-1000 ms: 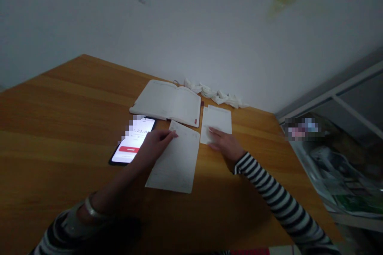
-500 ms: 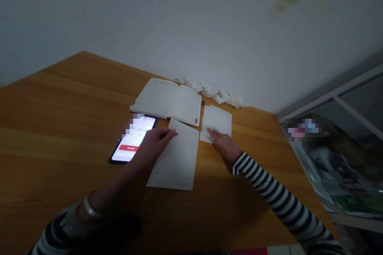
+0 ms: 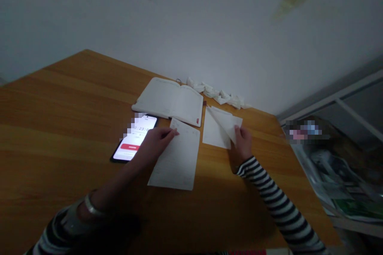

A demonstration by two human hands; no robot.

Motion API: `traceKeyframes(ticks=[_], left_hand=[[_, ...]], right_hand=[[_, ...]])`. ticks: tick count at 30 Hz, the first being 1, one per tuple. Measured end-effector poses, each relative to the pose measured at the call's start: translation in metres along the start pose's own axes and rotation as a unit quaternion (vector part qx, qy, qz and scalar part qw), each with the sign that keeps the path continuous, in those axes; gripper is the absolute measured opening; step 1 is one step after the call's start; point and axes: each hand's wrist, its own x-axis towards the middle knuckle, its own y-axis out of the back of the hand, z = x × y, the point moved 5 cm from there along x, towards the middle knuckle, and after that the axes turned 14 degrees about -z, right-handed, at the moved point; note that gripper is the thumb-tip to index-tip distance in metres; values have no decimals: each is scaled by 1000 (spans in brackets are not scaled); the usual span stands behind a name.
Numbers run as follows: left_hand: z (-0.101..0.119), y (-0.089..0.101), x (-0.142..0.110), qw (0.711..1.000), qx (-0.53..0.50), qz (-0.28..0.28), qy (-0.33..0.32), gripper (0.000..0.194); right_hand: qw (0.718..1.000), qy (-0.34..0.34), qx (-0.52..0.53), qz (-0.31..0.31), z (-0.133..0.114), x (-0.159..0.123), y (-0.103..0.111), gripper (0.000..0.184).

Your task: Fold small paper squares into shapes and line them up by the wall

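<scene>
My left hand is over the left side of a loose sheet of paper, its fingers closed with the tips at the sheet's upper part. That sheet lies flat, faintly lined. On the right, my right hand pinches the edge of a smaller sheet of paper, lifting and folding it over. Beneath this lifted sheet more white paper lies on the table. An open notebook with blank-looking pages lies behind both hands.
A lit phone showing a running timer lies left of my left hand, partly covered by it. Crumpled white tissues line the wall behind the notebook. A shelf rack with bagged items stands beside the wooden table at right.
My right hand has moved right from lying on the small papers and now lifts one sheet's edge, bending it up. My left hand stays in place.
</scene>
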Motion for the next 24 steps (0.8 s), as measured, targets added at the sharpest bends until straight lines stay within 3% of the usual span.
traceKeyframes(ticks=[3, 7, 14, 17, 24], left_hand=[[0, -1, 0, 1000, 2, -5, 1, 39], [0, -1, 0, 1000, 17, -8, 4, 41], [1, -3, -1, 1000, -8, -19, -2, 37], [1, -2, -1, 1000, -12, -18, 0, 37], [2, 1, -1, 999, -23, -20, 9, 38]], right_hand=[[994, 31, -29, 104, -20, -2, 28, 42], [990, 59, -39, 124, -34, 1, 39, 41], [978, 103, -154, -90, -28, -22, -24, 31], [950, 116, -223, -184, -22, -33, -50, 35], [892, 192, -321, -254, -31, -40, -72, 36]])
